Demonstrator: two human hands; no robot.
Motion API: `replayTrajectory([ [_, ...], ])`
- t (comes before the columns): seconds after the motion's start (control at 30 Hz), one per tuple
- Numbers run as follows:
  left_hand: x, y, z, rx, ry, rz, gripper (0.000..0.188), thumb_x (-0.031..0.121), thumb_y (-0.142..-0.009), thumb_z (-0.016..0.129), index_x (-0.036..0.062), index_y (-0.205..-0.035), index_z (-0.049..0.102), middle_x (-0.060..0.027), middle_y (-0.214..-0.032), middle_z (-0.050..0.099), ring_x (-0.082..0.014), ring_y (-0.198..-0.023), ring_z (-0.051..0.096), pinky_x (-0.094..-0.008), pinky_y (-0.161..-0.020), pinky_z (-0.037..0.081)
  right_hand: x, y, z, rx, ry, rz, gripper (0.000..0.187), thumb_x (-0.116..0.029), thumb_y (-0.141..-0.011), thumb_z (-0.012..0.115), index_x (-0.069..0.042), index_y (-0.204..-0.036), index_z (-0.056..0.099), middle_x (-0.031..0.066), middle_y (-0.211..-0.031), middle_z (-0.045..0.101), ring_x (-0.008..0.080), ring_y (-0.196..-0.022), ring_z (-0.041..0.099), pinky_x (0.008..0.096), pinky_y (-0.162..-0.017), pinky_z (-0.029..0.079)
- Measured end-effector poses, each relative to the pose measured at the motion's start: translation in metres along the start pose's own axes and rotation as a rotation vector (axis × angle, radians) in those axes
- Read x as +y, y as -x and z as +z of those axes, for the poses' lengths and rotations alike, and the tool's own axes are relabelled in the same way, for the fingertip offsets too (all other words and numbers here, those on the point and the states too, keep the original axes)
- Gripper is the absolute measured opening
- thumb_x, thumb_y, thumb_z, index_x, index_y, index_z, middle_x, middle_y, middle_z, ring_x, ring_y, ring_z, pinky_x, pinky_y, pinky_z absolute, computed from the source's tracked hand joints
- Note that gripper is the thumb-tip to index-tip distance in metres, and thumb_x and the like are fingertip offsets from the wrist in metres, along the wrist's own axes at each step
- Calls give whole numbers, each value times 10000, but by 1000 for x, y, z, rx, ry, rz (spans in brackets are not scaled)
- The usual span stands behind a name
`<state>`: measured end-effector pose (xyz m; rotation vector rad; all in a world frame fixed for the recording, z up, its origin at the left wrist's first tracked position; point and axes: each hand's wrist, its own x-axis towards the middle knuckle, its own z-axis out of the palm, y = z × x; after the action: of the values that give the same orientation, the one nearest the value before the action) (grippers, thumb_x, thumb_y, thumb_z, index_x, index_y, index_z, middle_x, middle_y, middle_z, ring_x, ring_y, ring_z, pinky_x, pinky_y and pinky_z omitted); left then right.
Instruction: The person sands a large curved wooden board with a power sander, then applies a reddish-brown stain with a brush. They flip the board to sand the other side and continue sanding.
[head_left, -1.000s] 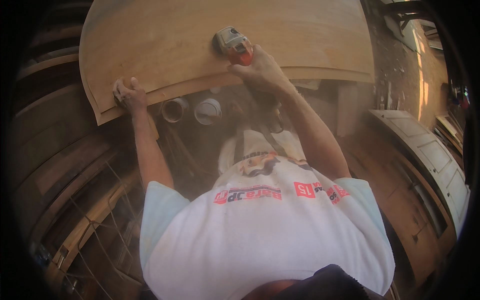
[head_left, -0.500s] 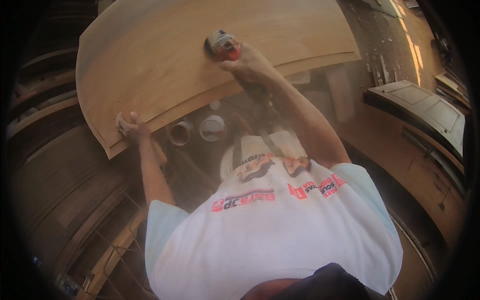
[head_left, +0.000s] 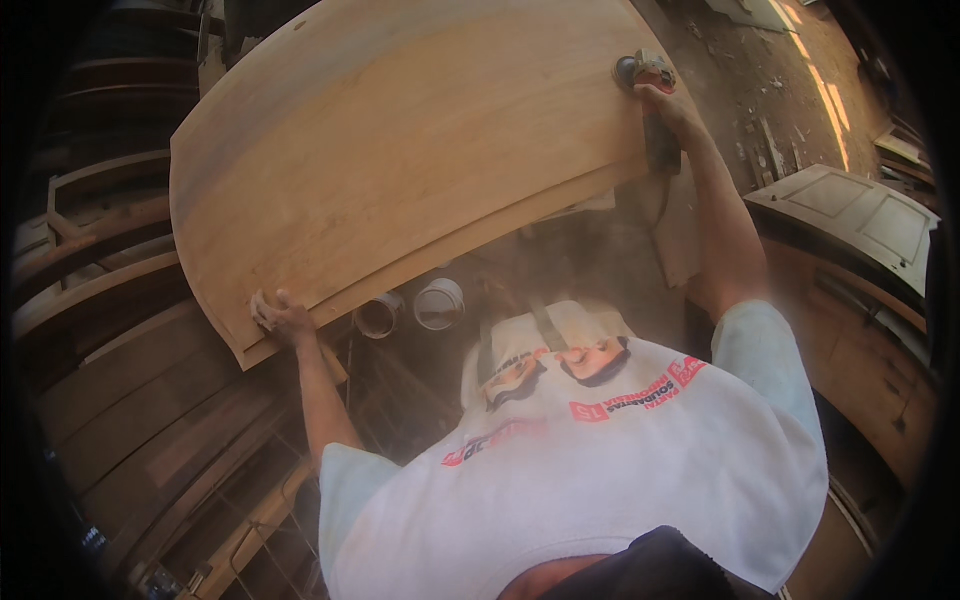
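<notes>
A large curved wooden panel (head_left: 400, 150), light brown with a stepped lower edge, fills the upper middle. My right hand (head_left: 668, 105) grips a grey and red handheld sander (head_left: 645, 75) pressed on the panel's right end. At the panel's lower left corner, my left hand (head_left: 280, 315) rests on the edge, fingers curled over it. Fine dust hangs below the panel. My white printed shirt fills the lower frame.
Two round pipe ends (head_left: 410, 308) sit under the panel. Dark curved wooden pieces (head_left: 100, 290) are stacked at left. A panelled wooden door (head_left: 850, 220) lies at right. Debris-strewn ground (head_left: 780, 90) shows at upper right.
My right hand has slid the sander rightward along the panel to its right end. The view has shifted, and my left hand stays on the lower left corner.
</notes>
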<state>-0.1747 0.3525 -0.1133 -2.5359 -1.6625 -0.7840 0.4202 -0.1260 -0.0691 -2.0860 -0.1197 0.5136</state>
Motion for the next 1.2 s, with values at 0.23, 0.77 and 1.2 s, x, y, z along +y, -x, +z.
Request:
replayTrajectory([
  [0.23,-24,-2,-3,-1,-67,11,481,234,-960,595,-40,-1348,519,-221,-1395,528,-377,-1356,456,-493,-1140,383,-67,75,134,-285,99,-194,604,-420,-782,796,56,-1140,694,214,-1024,732,318,-998,708,399,-888,536],
  [0.77,-10,2,-5,-51,-89,-38,497,264,-991,531,-33,-1389,497,-232,-1435,492,-386,-1390,420,-497,-1154,362,8,-17,-15,-57,82,150,508,-439,-830,777,-47,-1144,709,46,-982,693,141,-886,660,311,-764,517],
  [1.2,8,2,-1,30,10,13,460,165,-953,567,-58,-1350,507,-256,-1380,506,-403,-1338,463,-508,-1134,373,21,5,11,-99,-31,22,570,-434,-853,779,-6,-1219,691,59,-1058,706,147,-945,652,302,-832,502],
])
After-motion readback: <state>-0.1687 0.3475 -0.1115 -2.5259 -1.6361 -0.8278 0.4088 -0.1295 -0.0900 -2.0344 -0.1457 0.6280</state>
